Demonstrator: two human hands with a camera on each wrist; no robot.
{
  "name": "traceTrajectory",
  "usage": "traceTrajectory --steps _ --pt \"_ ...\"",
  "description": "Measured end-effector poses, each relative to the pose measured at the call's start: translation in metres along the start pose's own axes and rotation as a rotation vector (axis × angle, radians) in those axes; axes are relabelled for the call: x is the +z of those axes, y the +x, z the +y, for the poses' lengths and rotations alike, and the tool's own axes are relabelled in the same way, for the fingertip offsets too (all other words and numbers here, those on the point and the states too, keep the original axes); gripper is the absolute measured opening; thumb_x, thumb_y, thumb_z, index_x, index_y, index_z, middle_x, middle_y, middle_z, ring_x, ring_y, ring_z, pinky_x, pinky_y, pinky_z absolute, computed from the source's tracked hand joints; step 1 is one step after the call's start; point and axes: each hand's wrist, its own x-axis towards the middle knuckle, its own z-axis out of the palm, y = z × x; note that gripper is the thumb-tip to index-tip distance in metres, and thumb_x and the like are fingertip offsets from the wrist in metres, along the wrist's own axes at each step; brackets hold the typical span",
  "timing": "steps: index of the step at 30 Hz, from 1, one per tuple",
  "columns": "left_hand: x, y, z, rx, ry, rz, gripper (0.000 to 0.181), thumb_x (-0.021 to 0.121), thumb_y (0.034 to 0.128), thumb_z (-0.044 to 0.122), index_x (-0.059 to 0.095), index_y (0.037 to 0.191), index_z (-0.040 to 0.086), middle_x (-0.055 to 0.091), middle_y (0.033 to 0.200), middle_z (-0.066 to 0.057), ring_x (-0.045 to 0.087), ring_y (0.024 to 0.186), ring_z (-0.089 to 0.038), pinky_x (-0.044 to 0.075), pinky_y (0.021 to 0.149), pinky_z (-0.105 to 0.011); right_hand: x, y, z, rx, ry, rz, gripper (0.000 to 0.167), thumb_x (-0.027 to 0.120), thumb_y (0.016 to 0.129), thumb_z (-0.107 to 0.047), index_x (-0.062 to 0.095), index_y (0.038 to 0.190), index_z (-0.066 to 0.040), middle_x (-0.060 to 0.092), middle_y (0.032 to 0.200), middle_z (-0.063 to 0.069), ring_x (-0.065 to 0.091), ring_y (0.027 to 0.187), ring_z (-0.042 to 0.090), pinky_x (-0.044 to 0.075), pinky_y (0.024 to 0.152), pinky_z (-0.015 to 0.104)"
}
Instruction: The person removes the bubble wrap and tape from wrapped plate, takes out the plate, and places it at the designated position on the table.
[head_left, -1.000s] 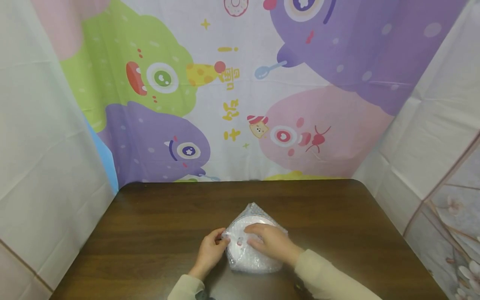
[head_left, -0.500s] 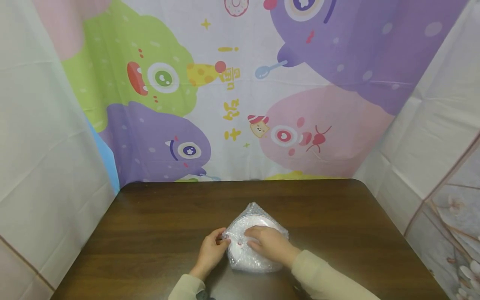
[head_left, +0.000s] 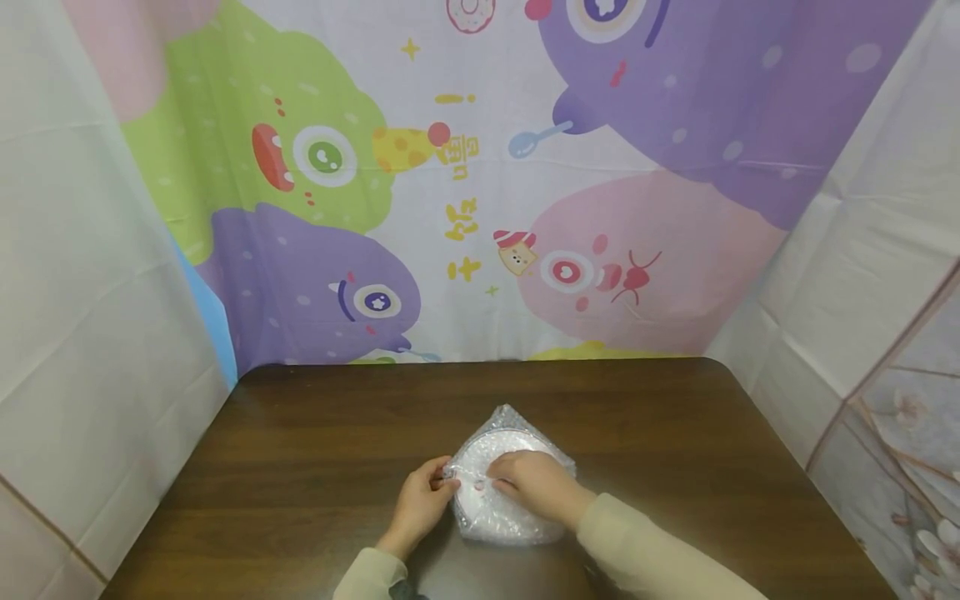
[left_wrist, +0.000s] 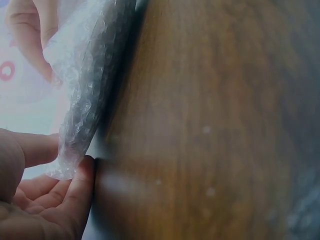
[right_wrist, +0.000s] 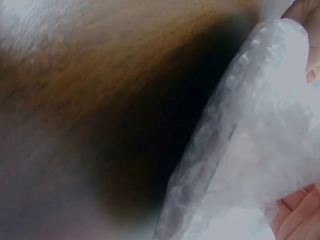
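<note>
A round, flat white thing, like a plate with a small red print [head_left: 478, 485], lies inside clear bubble wrap [head_left: 506, 529] on the brown table. My left hand [head_left: 422, 505] pinches the left corner of the wrap, thumb above and fingers beneath, as the left wrist view also shows. Over the middle of the package, my right hand [head_left: 542, 487] has its fingers and thumb drawn together on the wrap. In the right wrist view the right-hand fingers [right_wrist: 300, 215] touch a loose bit of wrap; their tips are partly hidden.
The dark wood table [head_left: 322, 433] extends around the package on all sides. A cartoon-print curtain [head_left: 465, 317] hangs behind its far edge. Pale sheets [head_left: 90, 250] hang at the left and right sides.
My right hand's thumb and fingers have come together on the wrap, with a small shift of the hand. The left hand and the package have stayed in place.
</note>
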Motion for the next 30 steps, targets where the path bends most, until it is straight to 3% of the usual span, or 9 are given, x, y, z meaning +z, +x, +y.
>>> traceTrajectory --steps 15,23,30 --pt "-0.001 0.0 0.0 0.002 -0.009 -0.013 0.041 0.069 0.0852 0.002 0.059 0.122 -0.012 0.069 0.102 -0.023 0.066 0.089 -0.024 0.052 0.071 -0.02 0.0 0.005 0.002 -0.048 -0.052 0.002 0.01 0.068 0.088 -0.017 0.076 0.094 -0.016 0.073 0.091 -0.005 0.069 0.087 0.01 0.054 0.083 0.024" --pt "0.0 -0.001 -0.001 -0.001 -0.026 -0.015 0.042 0.069 0.0853 0.003 0.059 0.123 -0.012 0.069 0.102 -0.022 0.066 0.088 -0.023 0.051 0.071 -0.019 -0.002 0.007 0.01 -0.098 -0.026 -0.027 0.014 0.071 0.085 -0.01 0.076 0.098 -0.012 0.075 0.096 -0.002 0.069 0.093 0.012 0.053 0.088 0.025" --pt "0.0 0.0 -0.001 0.0 -0.025 -0.014 0.041 0.069 0.0847 0.003 0.059 0.122 -0.012 0.069 0.101 -0.022 0.066 0.088 -0.023 0.051 0.071 -0.019 -0.004 0.009 0.008 -0.125 -0.098 -0.07 0.018 0.072 0.083 -0.01 0.075 0.101 -0.012 0.074 0.102 -0.002 0.068 0.099 0.013 0.052 0.092 0.026"
